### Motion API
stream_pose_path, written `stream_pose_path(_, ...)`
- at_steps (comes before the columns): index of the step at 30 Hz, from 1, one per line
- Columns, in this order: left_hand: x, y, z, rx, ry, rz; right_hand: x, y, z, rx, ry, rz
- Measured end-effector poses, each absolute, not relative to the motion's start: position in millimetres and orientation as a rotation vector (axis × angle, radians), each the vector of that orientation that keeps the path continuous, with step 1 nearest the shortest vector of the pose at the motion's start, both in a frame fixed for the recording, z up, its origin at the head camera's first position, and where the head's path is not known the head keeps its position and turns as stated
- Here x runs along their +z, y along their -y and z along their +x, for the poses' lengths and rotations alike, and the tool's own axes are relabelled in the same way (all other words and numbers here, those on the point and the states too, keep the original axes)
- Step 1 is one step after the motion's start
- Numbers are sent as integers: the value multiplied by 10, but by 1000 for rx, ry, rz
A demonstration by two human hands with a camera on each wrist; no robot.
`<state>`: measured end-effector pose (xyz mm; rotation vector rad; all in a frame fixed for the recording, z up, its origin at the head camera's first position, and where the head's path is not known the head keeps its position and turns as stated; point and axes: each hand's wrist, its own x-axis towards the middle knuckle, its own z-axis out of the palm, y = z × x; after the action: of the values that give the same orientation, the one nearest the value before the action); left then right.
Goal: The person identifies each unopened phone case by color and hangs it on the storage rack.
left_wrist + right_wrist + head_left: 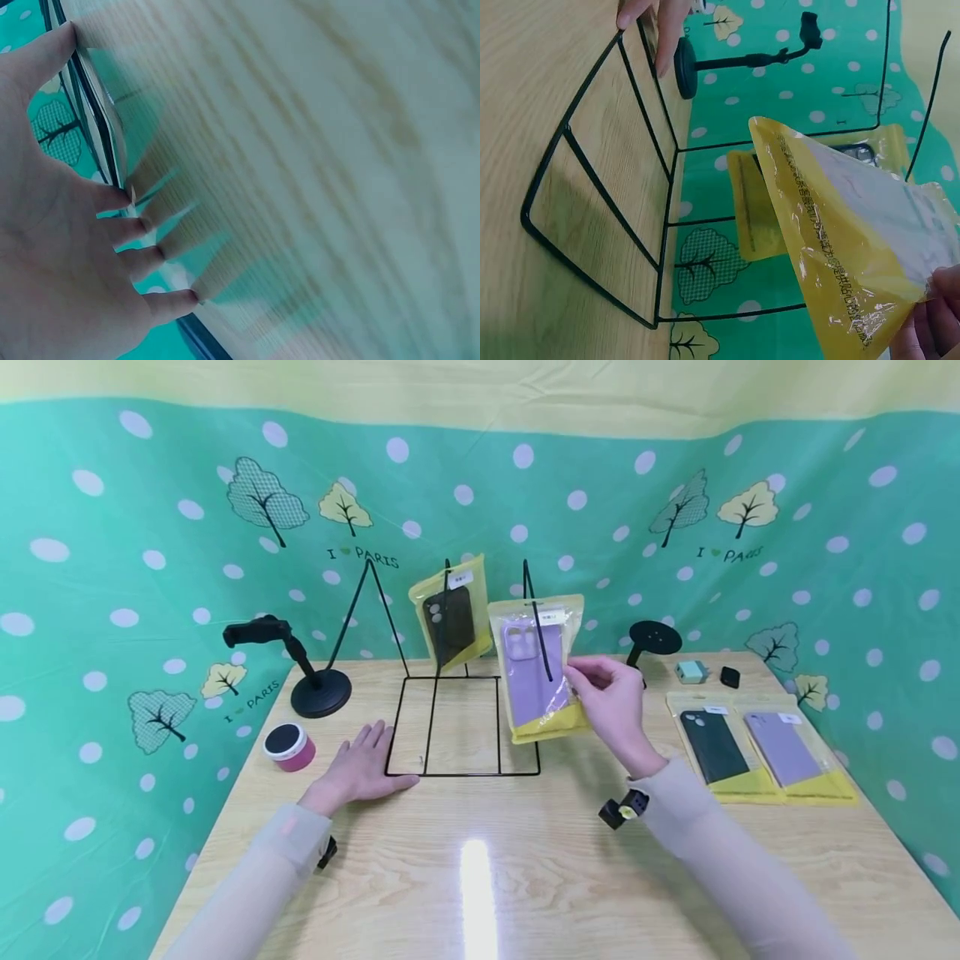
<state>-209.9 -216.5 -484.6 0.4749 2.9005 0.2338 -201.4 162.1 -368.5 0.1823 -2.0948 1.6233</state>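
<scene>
My right hand (611, 706) pinches the right edge of a yellow-and-clear pouch holding a purple phone case (528, 681), at the right prong of a black wire display rack (465, 774). One prong crosses in front of this pouch in the head view; whether it passes through the hang hole I cannot tell. A second pouch, with a black phone case (452, 618), hangs on the middle prong, tilted. My left hand (367, 768) lies flat with spread fingers on the table, its thumb and fingertips at the rack's left base corner. In the right wrist view the held pouch (847, 240) slants toward the rack.
Two more pouched cases, one black (712, 743) and one purple (787, 747), lie at the right. Behind them are a mint charger (691, 672) and a small black object (730, 677). A black phone stand (321, 693), a pink jar (289, 747) and a round-topped stand (655, 637) stand around the rack.
</scene>
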Motion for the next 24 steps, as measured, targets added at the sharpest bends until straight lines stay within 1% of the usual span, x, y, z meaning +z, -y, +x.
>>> stream_pose_path(7,-4851,2185,-2102,227,-2921,478,-3673,-1533,-2316,1500,2132,188)
stream_pose_path(13,-4868,2199,-2085,232,-2921,481,-3683,-1482,-2545,1520,2158,142)
stream_pose_path(24,-4857,2162,-2095,230,-2887,464,-3770,-1526,-2773,1435,2204,86)
